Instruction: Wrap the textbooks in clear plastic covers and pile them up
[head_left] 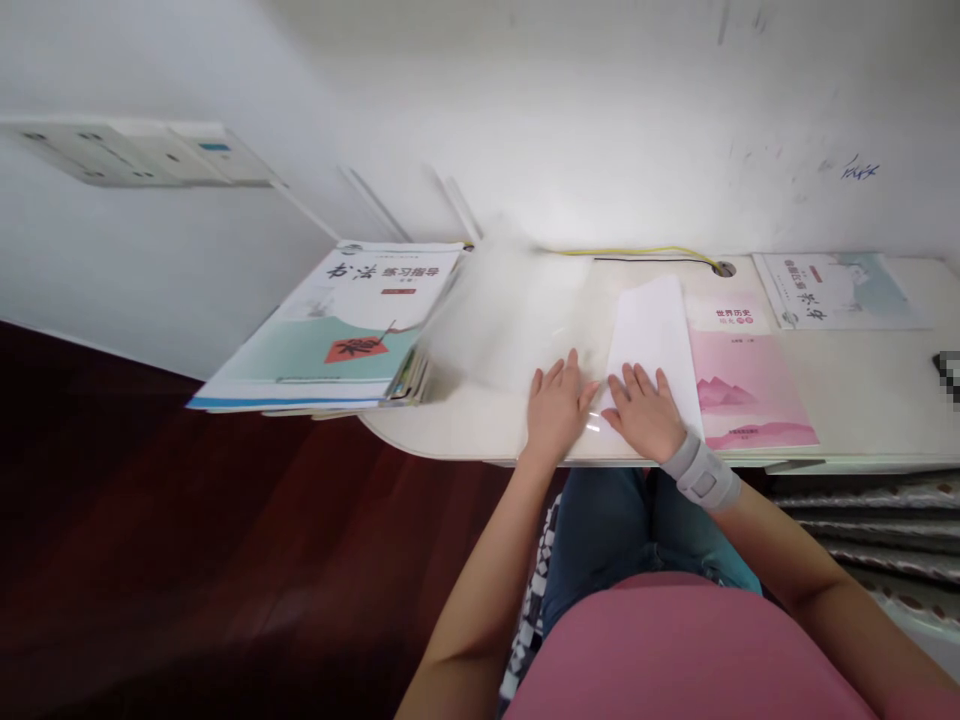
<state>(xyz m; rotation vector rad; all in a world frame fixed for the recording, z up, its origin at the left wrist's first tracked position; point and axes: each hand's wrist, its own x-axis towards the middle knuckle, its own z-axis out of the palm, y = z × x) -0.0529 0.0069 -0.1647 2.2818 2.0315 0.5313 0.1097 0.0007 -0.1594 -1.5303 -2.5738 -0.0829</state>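
Resting palm-down on the white sheet [649,325], the right hand [643,408] has its fingers loosely spread and pinches nothing; the sheet runs from beneath that hand toward the wall [600,120], its long axis pointing away from the body, so the right hand is the nearer one to it. The left hand [556,408] lies just beside, palm down too, fingers fanned and grasping nothing, with its thumb toward the white sheet and its fingertips at the near part of a translucent sheet [517,310]; blur hides whether they touch it. That translucent sheet spreads beyond the left hand and to its left, between the white sheet and a stack of booklets [322,330]. It looks thin, filmy and milky, probably plastic, its outline smeared, whereas the white sheet is opaque and smooth, looking narrower at its slanted far end. Along the right side of the white sheet lies a pink book [750,380], a flat rectangle with printed mountains. Under these is a pale, smooth tabletop [862,400] with a rounded left corner, and a grey wrist support [703,475] wraps the right wrist
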